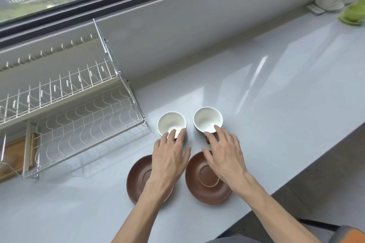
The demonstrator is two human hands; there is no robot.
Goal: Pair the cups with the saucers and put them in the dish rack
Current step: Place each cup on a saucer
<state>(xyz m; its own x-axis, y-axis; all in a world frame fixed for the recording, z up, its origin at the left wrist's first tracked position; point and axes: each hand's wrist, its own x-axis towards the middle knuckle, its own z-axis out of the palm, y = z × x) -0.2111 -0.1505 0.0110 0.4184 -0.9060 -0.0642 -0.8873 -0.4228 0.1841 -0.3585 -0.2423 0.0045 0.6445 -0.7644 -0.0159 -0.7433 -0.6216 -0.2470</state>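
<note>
both hands out over the counter [276, 89], reaching for the 2 cups at once. left hand [169, 156] has fingers spread, tips just landing on the near rim of the left cup [171, 122], grip not closed yet. right hand [225, 156] same story, fingers splayed, touching the near rim of the right cup [207, 118]; looks like the handle sits under those fingers, can't tell for sure. both cups upright, white inside, side by side mid-counter. the 2 brown saucers [207, 179] lie just nearer the front edge, one in front of each cup, left saucer [138, 175] partly hidden by the wrist. that layout prob. makes pairing a short lift back toward the person. dish rack [87, 124] stands at the counter's left, against the wall under the window, lower tier open toward the cups. nothing paired yet, i'd say.
</note>
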